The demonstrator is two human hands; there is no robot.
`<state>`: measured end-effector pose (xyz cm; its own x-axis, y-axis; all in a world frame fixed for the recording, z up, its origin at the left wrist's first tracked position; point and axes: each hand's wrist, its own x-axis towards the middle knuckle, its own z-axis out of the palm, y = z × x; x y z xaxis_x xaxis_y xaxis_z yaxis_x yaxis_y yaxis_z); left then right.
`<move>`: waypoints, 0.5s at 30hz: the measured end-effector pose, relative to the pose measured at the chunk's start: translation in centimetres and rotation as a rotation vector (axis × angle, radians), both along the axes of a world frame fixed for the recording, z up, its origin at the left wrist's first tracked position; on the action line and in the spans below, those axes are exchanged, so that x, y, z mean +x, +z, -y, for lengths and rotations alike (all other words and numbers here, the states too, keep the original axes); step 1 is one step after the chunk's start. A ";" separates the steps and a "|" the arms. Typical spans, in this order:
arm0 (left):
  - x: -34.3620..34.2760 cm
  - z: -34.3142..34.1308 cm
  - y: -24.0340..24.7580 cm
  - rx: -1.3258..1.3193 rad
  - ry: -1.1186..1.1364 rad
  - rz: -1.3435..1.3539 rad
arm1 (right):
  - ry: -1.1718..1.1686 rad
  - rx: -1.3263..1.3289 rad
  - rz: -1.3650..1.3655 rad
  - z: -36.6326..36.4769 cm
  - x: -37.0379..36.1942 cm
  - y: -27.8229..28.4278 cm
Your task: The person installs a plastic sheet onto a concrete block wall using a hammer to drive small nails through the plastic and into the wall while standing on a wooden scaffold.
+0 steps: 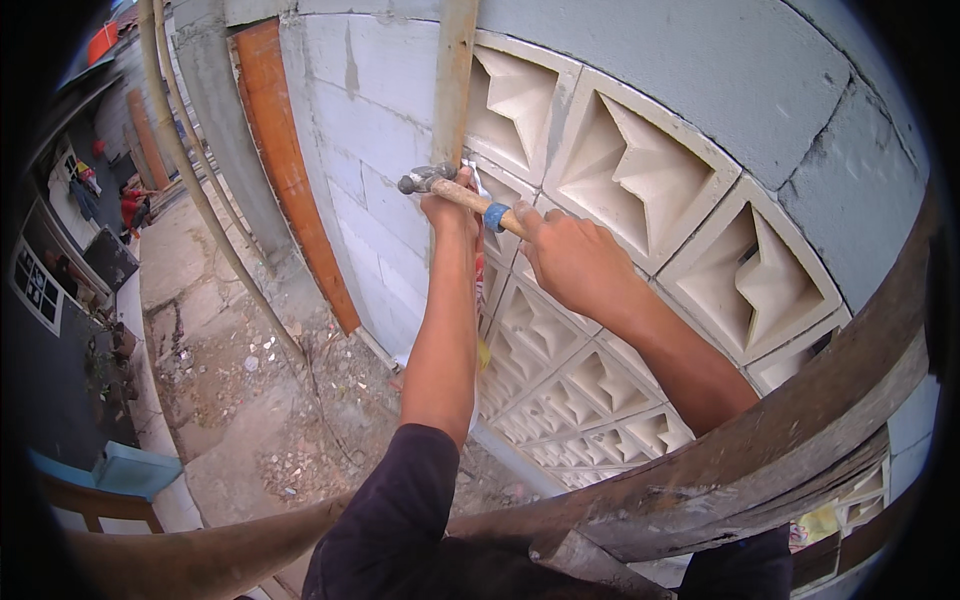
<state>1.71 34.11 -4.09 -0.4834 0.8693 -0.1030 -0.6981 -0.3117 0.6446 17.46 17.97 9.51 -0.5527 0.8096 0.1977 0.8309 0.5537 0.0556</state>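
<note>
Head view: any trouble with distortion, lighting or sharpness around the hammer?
In the head view, fisheye bending bows the breeze blocks, corners black; in the head view, light looks diffuse, shadows soft; in the head view, hammer reads clearly, far alley softer.

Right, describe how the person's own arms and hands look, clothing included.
A plain dark, nearly black sleeve ends near the left elbow. The left hand and right hand are bare, with no gloves, watch or bracelet visible. Any sleeve on the right arm is hidden.
</note>
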 end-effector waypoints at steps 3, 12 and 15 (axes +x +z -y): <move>0.0 -0.4 0.0 0.068 0.051 0.165 | -0.066 -0.019 -0.025 -1.0 0.1 0.2; -0.5 -1.6 -1.0 0.064 0.046 0.113 | -0.074 -0.022 -0.031 -1.0 -0.3 0.1; 0.3 -1.2 -1.0 0.025 0.052 0.085 | -0.108 0.003 -0.011 -0.3 0.3 -0.3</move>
